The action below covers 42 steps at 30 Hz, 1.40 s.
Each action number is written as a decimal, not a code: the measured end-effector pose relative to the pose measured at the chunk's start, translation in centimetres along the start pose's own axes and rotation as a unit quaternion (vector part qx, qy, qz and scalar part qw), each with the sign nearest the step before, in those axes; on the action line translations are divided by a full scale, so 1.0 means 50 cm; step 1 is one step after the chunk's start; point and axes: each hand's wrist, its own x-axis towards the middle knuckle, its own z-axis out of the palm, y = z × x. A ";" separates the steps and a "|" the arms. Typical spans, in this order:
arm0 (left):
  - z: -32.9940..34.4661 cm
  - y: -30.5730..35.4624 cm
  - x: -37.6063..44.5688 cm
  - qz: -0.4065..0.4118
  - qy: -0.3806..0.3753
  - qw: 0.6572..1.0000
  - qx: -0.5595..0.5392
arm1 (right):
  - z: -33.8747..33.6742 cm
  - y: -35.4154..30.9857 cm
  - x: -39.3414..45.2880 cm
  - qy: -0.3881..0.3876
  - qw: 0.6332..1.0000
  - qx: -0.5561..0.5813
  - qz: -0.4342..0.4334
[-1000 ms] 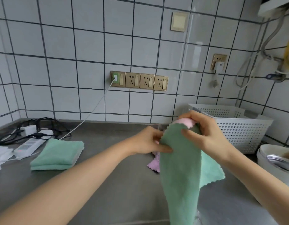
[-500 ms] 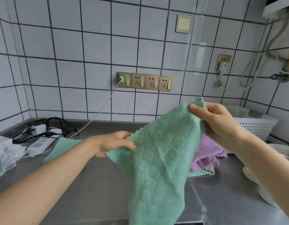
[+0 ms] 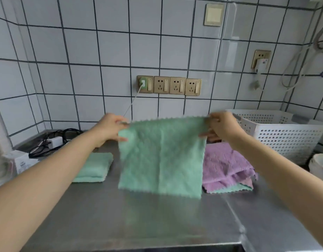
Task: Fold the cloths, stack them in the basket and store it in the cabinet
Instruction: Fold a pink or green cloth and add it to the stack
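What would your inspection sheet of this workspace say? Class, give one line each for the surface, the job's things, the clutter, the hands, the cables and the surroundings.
Surface: steel counter, bare in front.
Job's things: green cloth held spread out; folded green cloth lying left; purple cloth pile unfolded, right; white basket at the back right.
Clutter: small white box; white bowl at the right edge.
Hands: left hand and right hand each pinch a top corner.
Cables: black cable tangle; white cord plugged into wall sockets.
Surroundings: white tiled wall.
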 end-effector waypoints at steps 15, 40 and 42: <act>-0.033 -0.324 -0.166 0.131 -0.188 0.897 0.378 | 0.169 0.290 -0.160 -0.167 0.959 -0.217 -0.076; 0.035 -0.321 0.032 0.030 -0.069 0.820 0.567 | 0.310 0.288 0.018 -0.184 0.920 -0.335 -0.091; 0.044 -0.337 0.057 0.027 -0.072 0.791 0.607 | 0.345 0.313 0.039 -0.200 0.878 -0.409 -0.144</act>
